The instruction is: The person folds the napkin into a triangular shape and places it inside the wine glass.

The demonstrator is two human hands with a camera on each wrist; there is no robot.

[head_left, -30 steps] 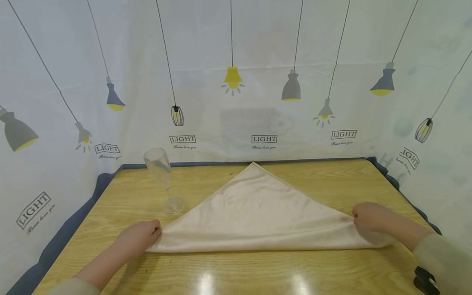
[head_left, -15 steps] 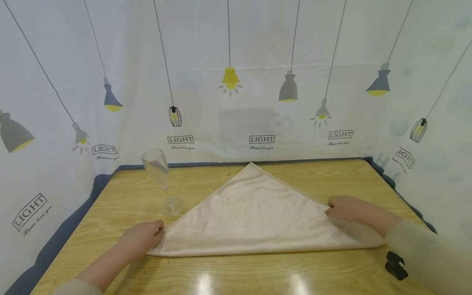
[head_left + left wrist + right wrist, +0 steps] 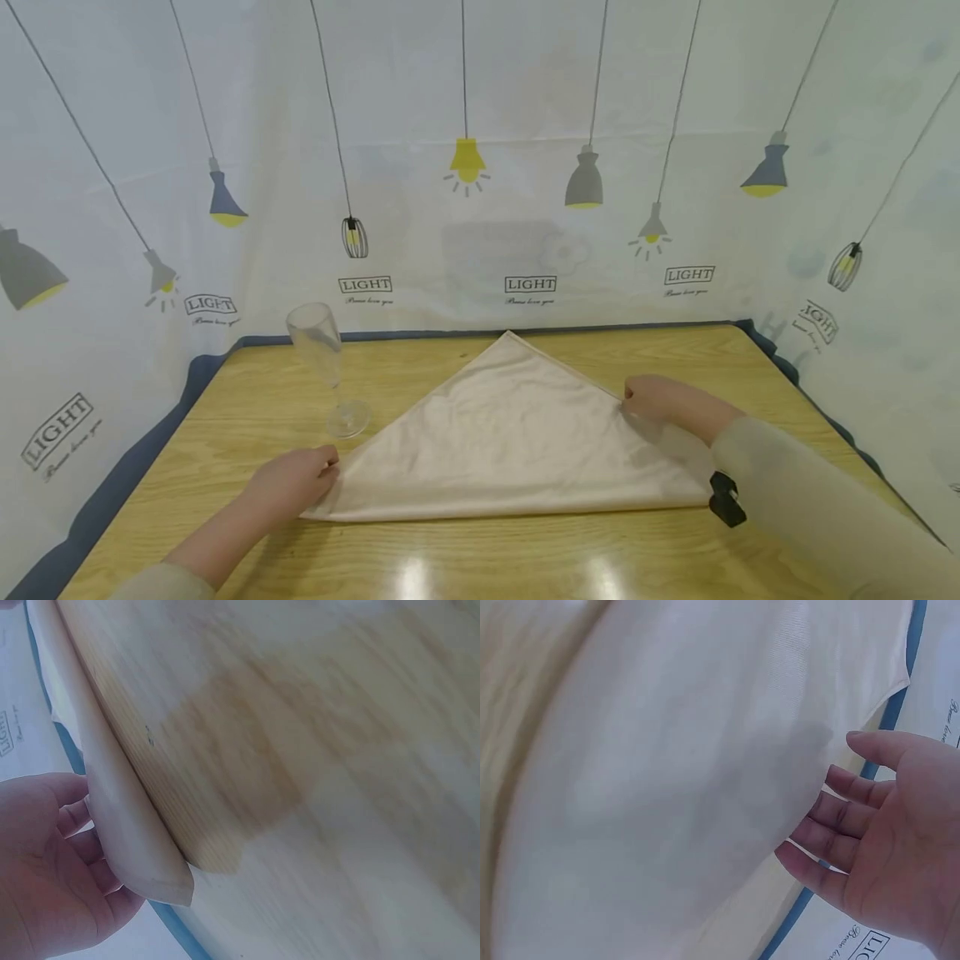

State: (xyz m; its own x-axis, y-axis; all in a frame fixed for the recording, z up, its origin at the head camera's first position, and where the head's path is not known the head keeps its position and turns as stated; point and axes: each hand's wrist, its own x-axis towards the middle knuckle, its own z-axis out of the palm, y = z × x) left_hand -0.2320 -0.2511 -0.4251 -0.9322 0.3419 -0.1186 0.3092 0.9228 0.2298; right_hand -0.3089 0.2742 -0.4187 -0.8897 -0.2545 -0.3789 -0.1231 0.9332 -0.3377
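A cream, satiny cloth napkin [image 3: 495, 442] lies folded into a triangle, its point toward the back of the table and its long fold toward me. At the left corner, the fingers of my left hand [image 3: 296, 479] curl behind the slanted edge; the left wrist view shows them tucked behind the cloth [image 3: 131, 817] with the thumb beside it. My right hand [image 3: 660, 400] is partway up the right slanted edge. In the right wrist view its loosely bent fingertips touch the edge, and the thumb stands apart from them. My right forearm covers the napkin's right corner.
An upright clear stemmed glass [image 3: 330, 367] stands left of the napkin, close beyond my left hand. The wooden table [image 3: 420, 558] is bordered by a white curtain [image 3: 420, 208] printed with lamps. A black device [image 3: 726, 500] sits at my right sleeve.
My right hand has moved from near the napkin's right corner up along the slanted edge, leftward and away from me. The left hand stays at the left corner.
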